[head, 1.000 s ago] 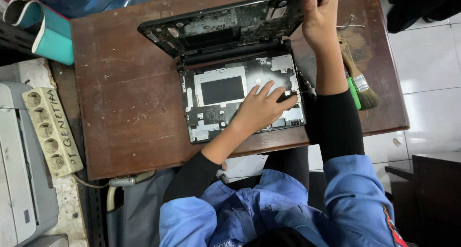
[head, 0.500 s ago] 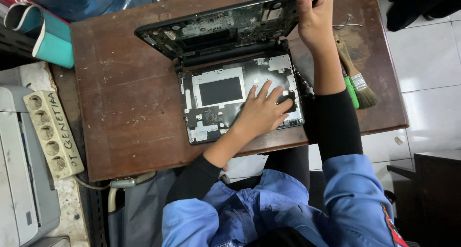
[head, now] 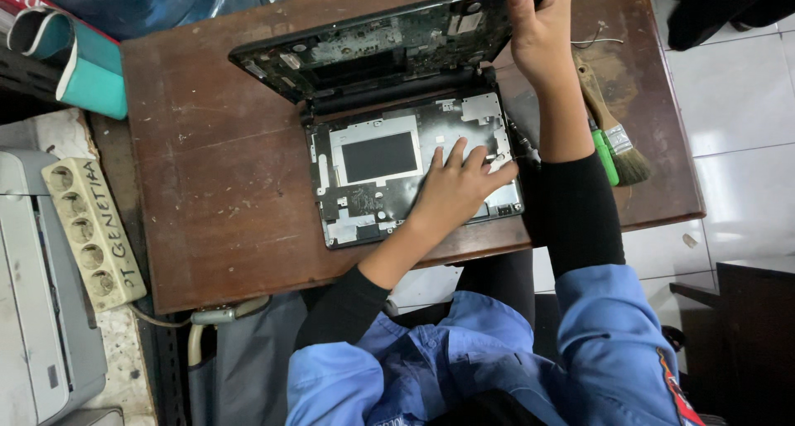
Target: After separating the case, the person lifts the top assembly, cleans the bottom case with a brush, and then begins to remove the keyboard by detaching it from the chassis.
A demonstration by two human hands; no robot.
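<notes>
Laptop base (head: pixel 414 173), stripped of its keyboard so the metal plate and dark rectangular panel are showing, is lying near the front edge of the brown wooden worktop (head: pixel 215 202). Left hand (head: pixel 460 186) is pressing flat on the right part of this base, fingers spread and released, grasping nothing. Right hand (head: pixel 542 33) is reaching to the far right corner of the opened upper panel (head: pixel 389 41), and its grip is clenching that corner, thumb on the near face and fingers wrapping over the edge. This upper panel is tilting up from the hinge at the back of the base, and its exposed inner side is showing dusty boards and brackets.

Just to the right of the right forearm, a paintbrush (head: pixel 609 120) with a pale wooden handle is lying on the worktop, and a green-handled tool (head: pixel 604 157) is lying beside it, partly hidden by the arm. Both forearms are wearing black sleeves under blue short sleeves. Off the left edge of the worktop, a cream power strip (head: pixel 91 231) is resting near a grey machine (head: pixel 33 310), and a rolled teal mat (head: pixel 74 57) is sitting beyond the back left corner.
</notes>
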